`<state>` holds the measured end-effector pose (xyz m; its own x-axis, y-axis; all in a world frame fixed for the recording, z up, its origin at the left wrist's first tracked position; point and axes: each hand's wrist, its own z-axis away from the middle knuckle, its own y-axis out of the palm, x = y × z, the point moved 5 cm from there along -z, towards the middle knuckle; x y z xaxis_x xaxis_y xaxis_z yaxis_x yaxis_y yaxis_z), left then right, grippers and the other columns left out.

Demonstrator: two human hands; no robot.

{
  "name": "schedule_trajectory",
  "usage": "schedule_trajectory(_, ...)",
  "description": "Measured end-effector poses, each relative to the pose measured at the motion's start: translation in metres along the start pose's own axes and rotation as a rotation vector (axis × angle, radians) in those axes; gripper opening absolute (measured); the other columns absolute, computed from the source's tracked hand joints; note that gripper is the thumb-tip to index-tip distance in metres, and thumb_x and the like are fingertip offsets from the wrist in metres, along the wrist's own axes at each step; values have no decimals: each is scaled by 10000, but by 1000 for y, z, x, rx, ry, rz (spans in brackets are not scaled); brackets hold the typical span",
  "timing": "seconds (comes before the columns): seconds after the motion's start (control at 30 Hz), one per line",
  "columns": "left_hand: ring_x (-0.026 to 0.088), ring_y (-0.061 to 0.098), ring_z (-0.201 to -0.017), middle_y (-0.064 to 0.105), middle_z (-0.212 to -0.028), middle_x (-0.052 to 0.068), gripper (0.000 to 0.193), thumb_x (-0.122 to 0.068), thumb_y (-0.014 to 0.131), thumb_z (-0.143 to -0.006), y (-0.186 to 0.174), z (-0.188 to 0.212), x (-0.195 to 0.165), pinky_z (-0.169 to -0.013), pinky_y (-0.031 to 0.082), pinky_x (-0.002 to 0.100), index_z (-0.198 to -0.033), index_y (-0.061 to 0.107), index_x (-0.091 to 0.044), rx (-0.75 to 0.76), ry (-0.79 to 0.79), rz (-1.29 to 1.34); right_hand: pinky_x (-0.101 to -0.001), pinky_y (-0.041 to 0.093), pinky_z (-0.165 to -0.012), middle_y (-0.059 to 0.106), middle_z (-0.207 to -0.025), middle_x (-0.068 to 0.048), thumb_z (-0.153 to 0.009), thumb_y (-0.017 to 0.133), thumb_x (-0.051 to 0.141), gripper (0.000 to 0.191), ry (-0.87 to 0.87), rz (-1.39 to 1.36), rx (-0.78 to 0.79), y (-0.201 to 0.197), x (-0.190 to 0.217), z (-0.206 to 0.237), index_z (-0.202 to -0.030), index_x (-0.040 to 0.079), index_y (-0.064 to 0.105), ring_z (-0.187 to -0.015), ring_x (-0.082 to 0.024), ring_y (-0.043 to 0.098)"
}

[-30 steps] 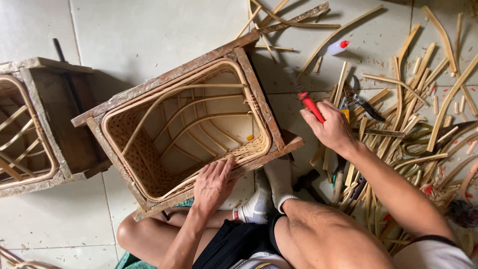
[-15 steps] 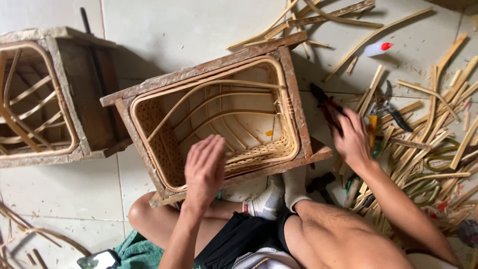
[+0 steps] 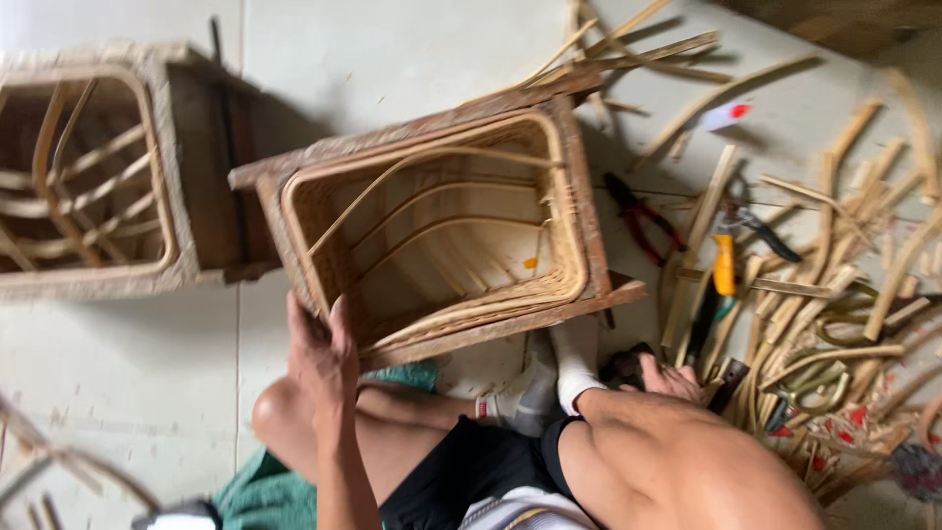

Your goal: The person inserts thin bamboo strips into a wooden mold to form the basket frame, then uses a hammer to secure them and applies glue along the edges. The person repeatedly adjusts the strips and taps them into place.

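Centre frame, a woven rattan frame box (image 3: 442,236) lies on the floor. The left hand (image 3: 322,358) curls its fingers over the lower-left rim; a firm grip seems wise. The right hand (image 3: 667,378), fingers hidden, rests low right near red pliers (image 3: 643,216).

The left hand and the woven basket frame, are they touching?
Touching. The head view shows the left hand gripping the near corner rim of the woven basket frame, fingers curled over its edge.

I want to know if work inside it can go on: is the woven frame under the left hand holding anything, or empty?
Empty. The rattan frame has only its bent ribs inside; the left hand grips its near corner.
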<state>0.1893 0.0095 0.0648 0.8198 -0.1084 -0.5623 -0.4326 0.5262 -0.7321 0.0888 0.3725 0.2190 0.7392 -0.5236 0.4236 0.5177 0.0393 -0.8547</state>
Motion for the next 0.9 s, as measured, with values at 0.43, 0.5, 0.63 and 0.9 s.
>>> schedule_trajectory(0.43, 429, 462, -1426, 402, -1610, 282, 566, -267, 658, -1060, -2, 18, -5, -1128, 429, 529, -1557, 486, -57, -235, 576, -214, -304, 436, -1052, 666, -1060, 20, -983, 422, 256, 240, 233, -151, 218, -20, 28, 6, -1096, 195, 624, -1154, -105, 618)
schedule_trajectory(0.5, 405, 427, -1476, 455, -1554, 262, 642, -306, 720, -1012, 5, 40, -27, -1218, 349, 545, -1541, 477, -36, -257, 880, -244, -284, 397, -1059, 672, -1114, 71, -1009, 399, 224, 286, 303, -295, 143, 11, 10, 20, -1174, 217, 632, -1165, -59, 608)
schedule_trajectory(0.63, 335, 478, -1330, 541, -1410, 211, 914, -484, 797, -761, 78, 91, -66, -1145, 278, 565, -1451, 447, 5, 295, 1223, -283, -306, 448, -880, 673, -1015, 17, -987, 489, 197, 225, 349, -403, -169, 79, -65, 49, -1153, 146, 631, -975, -105, 620)
schedule_trajectory(0.9, 255, 653, -971, 668, -1015, 83, 671, -240, 802, -782, 129, 106, -76, -855, 507, 382, -1357, 547, -7, 467, 1298, -277, -333, 532, -510, 684, -817, -64, -952, 664, 139, 176, 167, -544, -384, 134, -169, 43, -1090, 35, 631, -588, -180, 637)
